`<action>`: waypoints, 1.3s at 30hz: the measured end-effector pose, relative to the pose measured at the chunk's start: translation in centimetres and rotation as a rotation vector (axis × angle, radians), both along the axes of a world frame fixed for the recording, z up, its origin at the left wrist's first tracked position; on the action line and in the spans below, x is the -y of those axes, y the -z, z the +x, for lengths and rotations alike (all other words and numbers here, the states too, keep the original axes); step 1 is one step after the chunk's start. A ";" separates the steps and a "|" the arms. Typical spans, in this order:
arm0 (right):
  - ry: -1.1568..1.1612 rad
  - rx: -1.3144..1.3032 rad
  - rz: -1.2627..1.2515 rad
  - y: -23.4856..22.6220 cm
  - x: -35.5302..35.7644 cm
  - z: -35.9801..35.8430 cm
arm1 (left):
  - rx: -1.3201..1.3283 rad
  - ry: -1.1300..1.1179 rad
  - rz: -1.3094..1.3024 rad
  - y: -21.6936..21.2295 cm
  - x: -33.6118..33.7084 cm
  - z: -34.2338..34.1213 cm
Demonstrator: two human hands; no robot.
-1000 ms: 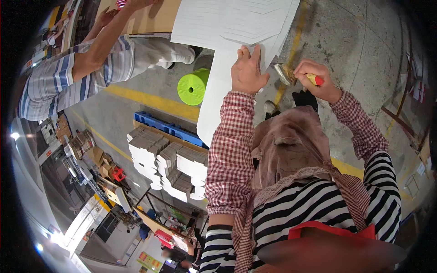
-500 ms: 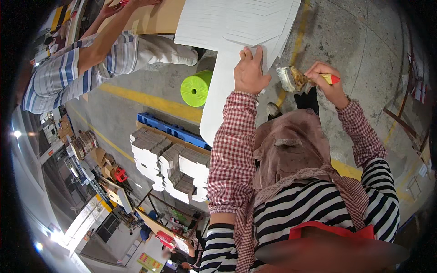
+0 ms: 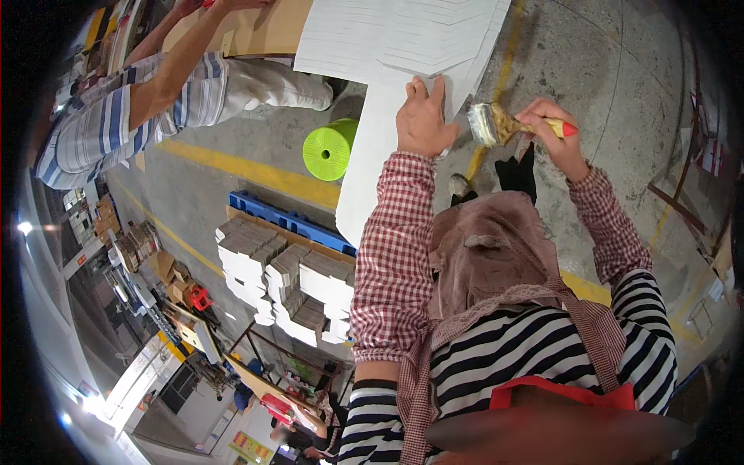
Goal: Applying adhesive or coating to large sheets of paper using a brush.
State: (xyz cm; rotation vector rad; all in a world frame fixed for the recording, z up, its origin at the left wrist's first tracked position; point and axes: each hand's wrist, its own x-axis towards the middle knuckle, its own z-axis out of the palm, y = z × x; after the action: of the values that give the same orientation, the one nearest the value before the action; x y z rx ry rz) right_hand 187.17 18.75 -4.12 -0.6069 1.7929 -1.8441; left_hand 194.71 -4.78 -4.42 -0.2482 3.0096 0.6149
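Note:
My right hand (image 3: 554,136) grips a flat paintbrush (image 3: 498,125) by its yellow, red-tipped handle. The brush's wide bristle end, whitish and stained, points left toward my other hand and hangs over the floor beside the white sheets. My left hand (image 3: 425,118) rests on overlapping white paper or card sheets (image 3: 387,46), fingers pointing away from me and thumb spread to the right. Rows of slits or fold lines run across the far sheets. A long white strip of the same material extends down along my left forearm.
A lime-green roll (image 3: 329,149) stands on the floor to the left. Stacked white and grey card pieces (image 3: 287,275) sit near a blue pallet (image 3: 291,221). A co-worker in a striped shirt (image 3: 93,128) leans over a brown board (image 3: 267,31) at the upper left.
The whole view has shifted slightly. The brush's bristle end has tilted a little, still in my right hand. My left hand keeps its place on the sheets.

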 end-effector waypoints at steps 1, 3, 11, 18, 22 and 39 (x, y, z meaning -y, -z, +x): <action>0.013 -0.026 -0.010 0.2 0.0 -0.2 | 0.006 0.002 0.031 -0.1 -0.2 -0.2; -0.015 -0.005 0.008 1.4 -0.3 0.0 | 0.011 0.004 0.059 -0.1 -0.5 -0.3; 0.037 -0.011 -0.075 0.0 -0.4 0.8 | 0.023 0.011 -0.006 -0.1 -0.1 0.2; -0.029 0.128 -0.018 0.9 -1.7 1.3 | 0.078 0.035 0.104 -0.8 0.2 -0.1; 0.139 0.164 -0.094 -2.6 -5.3 0.1 | 0.102 0.018 0.065 -1.7 -1.3 -0.5; 0.823 0.315 -0.480 -12.5 -20.5 -27.6 | 0.012 -0.407 -0.187 -0.6 -4.0 2.7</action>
State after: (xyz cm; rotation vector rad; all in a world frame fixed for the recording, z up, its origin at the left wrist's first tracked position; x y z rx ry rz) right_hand 159.62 39.29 8.36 0.3442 1.4832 -2.7532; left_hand 197.44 -0.77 -3.80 -0.8857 3.0211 0.3470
